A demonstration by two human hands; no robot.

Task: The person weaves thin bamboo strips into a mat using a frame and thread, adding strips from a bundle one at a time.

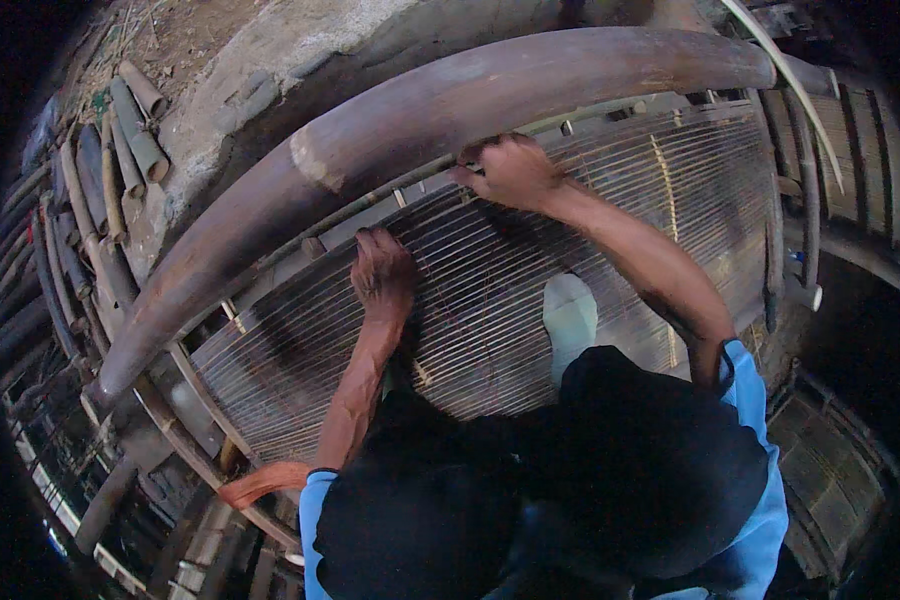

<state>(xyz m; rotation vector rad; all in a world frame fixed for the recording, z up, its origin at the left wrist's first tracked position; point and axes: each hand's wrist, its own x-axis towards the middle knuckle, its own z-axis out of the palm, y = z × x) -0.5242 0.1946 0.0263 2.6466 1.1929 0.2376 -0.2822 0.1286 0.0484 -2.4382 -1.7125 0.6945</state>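
Observation:
Beneath me lies a wide rack of thin, closely spaced bamboo slats (470, 345). Along its far edge runs a thick, smooth brown pole (420, 110), which looks bent in this view, with a thinner rod (345, 212) beside it. My left hand (383, 270) rests at the rack's far edge, fingers curled down; what they grip is hidden. Further right, my right hand (515, 172) is closed with thumb and forefinger brought together near the rod, close to the pole. Anything between those fingertips is too small to tell.
A foot in a pale sock (570, 315) shows at the rack's middle. An orange strip (263, 484) hangs at the near left corner. Bamboo pieces (138, 130) and poles are piled at the left, beside a rough stone ledge (240, 95). A wooden frame (810, 200) stands at the right.

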